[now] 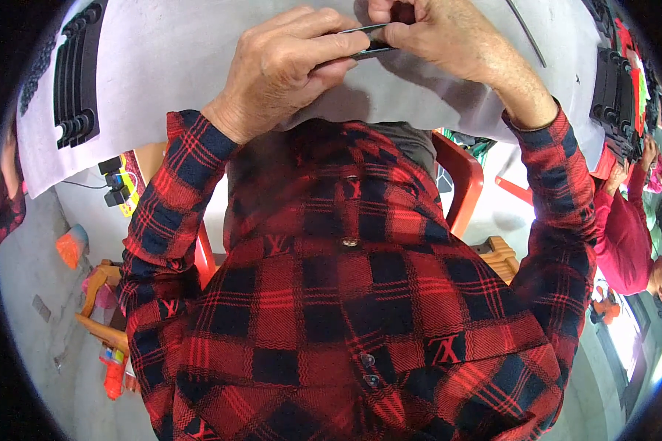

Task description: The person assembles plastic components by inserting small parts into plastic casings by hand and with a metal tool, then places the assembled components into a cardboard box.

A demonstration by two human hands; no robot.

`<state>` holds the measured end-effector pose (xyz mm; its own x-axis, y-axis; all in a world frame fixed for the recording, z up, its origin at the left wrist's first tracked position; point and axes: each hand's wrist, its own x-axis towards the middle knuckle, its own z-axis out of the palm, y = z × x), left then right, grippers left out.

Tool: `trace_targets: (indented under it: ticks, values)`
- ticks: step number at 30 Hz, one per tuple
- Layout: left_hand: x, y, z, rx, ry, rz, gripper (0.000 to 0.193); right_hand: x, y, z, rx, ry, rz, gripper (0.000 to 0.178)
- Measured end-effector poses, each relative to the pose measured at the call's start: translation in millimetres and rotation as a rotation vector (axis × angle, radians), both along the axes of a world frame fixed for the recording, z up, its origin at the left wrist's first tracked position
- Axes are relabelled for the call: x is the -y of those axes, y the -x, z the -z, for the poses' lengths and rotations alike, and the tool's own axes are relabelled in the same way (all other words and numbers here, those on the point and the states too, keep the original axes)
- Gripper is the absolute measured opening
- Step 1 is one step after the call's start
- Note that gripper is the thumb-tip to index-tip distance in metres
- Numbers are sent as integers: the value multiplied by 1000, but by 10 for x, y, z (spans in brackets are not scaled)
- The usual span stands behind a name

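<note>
Over the white-covered table (419,92), both my hands come together near the top of the view. My left hand (283,66) pinches one end of a thin dark strip (377,51) between thumb and fingers. On the strip's other end are the closed fingers of my right hand (449,40), with the thumb pressed against it. The piece has narrow, shiny edges; fingers cover much of it, so its exact kind cannot be made out.
Black plastic pieces (77,77) lie lined up at the table's left, with similar black pieces (612,88) at the right. A dark thin rod (527,33) lies beyond my right wrist. A red chair (465,180) is beside me. Another person in red (625,239) sits at far right.
</note>
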<state>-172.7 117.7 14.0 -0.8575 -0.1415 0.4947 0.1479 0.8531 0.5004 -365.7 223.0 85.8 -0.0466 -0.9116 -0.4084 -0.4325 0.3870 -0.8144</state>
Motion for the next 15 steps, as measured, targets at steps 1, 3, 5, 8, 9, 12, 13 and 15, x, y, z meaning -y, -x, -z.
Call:
trace_targets:
  ticks: [1, 3, 5, 8, 9, 12, 13, 15]
  values:
    - [1, 10, -4, 3, -2, 0, 29, 3, 4, 17, -32, 28, -16, 6]
    - [11, 20, 18, -10, -16, 9, 29, 0, 29, 63, -65, 58, -33, 7]
    - [24, 37, 25, -24, -27, 15, 29, -2, 63, 109, -118, 132, -73, 8]
    - [0, 6, 21, -13, -30, 40, 29, 28, 45, 76, -131, 42, -51, 9]
    - [14, 2, 18, -2, -20, 32, 30, 48, 43, 93, -81, 8, -25, 10]
    - [16, 7, 25, 10, -23, 36, 31, 46, 20, 56, -83, -39, -22, 11]
    - [12, 3, 27, 11, -35, 44, 31, 41, 16, 63, -83, -41, -22, 11]
    - [-3, 9, 35, 3, -40, 37, 32, 20, 9, 90, -178, 20, -39, 12]
